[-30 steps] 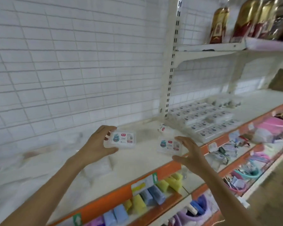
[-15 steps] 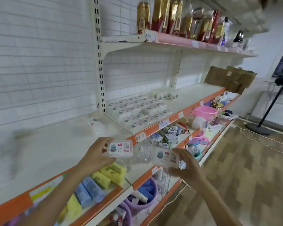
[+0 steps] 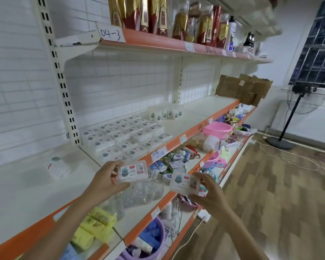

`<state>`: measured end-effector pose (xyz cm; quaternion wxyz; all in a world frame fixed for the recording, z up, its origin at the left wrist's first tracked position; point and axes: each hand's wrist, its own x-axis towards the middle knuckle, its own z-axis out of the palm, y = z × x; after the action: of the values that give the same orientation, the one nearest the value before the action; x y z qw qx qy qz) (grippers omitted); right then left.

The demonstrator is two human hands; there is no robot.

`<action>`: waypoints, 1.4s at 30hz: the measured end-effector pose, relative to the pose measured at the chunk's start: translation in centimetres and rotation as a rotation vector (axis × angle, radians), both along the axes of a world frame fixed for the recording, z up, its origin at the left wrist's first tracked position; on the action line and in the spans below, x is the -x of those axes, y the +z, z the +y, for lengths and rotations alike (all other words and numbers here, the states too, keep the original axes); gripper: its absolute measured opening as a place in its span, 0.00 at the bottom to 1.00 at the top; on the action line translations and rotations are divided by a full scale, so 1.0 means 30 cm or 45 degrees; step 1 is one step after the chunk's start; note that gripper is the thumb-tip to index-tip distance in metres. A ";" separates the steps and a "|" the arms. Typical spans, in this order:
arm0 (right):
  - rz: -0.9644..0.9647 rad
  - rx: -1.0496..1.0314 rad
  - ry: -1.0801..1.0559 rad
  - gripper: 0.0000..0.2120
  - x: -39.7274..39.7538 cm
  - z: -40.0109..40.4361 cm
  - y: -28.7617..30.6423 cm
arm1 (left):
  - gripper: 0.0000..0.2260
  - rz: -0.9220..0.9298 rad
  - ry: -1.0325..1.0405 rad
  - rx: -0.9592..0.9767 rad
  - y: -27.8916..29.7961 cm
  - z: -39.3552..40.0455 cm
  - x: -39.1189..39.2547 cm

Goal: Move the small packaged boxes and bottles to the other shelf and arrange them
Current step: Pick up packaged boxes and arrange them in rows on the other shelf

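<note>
My left hand [image 3: 104, 182] grips a small clear packaged box [image 3: 133, 171] with a white and red label, held in front of the orange shelf edge. My right hand [image 3: 209, 194] grips a second box of the same kind [image 3: 183, 182], a little lower and to the right. On the white shelf [image 3: 191, 117] behind them, several matching boxes [image 3: 124, 136] lie in neat rows. Several small white bottles [image 3: 165, 112] stand in a group further back on that shelf. One small white bottle [image 3: 55, 167] stands alone on the left shelf section [image 3: 17, 186].
The top shelf [image 3: 158, 39] carries red and gold bottles. A flattened cardboard box [image 3: 242, 89] leans at the shelf's far end. Lower shelves hold a pink basin [image 3: 217, 129], glass jars [image 3: 144, 190], yellow packs [image 3: 98, 226] and a purple bucket [image 3: 154, 239]. A standing fan [image 3: 289, 117] is on the wooden floor.
Both hands have drawn the two boxes back off the left shelf section and carried them right, toward the shelf with the rows of boxes. My view has swung right.
</note>
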<state>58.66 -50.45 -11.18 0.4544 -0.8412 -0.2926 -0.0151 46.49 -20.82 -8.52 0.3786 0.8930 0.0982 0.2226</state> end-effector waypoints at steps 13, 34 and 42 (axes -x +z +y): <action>-0.163 0.003 0.274 0.30 -0.594 0.273 0.202 | 0.27 -0.117 0.235 -0.070 0.106 0.133 -0.454; -0.207 0.140 1.191 0.30 -0.838 0.762 0.244 | 0.31 -0.020 1.109 0.065 0.139 0.099 -0.315; -0.394 0.424 1.418 0.33 -0.786 0.862 0.221 | 0.30 0.064 1.275 0.205 0.110 0.035 -0.286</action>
<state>82.24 -24.59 -4.53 0.2082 -0.6093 -0.7504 0.1491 55.08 -19.77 -5.21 0.2906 0.7095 0.5403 0.3469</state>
